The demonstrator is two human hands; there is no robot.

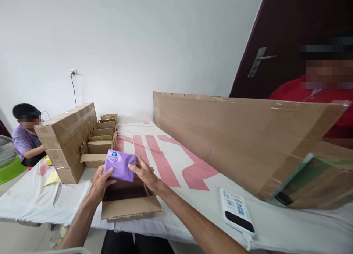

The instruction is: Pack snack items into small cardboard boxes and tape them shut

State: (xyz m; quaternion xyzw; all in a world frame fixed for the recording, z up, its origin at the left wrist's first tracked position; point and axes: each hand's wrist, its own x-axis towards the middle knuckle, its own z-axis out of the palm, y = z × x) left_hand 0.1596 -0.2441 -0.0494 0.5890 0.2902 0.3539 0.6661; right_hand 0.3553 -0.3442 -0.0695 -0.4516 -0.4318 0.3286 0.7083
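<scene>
Both of my hands hold a purple soft packet with a round blue label, just above an open cardboard box at the table's front edge. My left hand grips the packet's left lower corner. My right hand holds its right side, fingers laid over the edge. The box's inside is dark and its front flap lies folded out toward me.
A row of open small boxes lines up behind a long sealed carton. A tall cardboard sheet stands at the right. A white device lies on the white cloth. One person sits at far left, another in red at right.
</scene>
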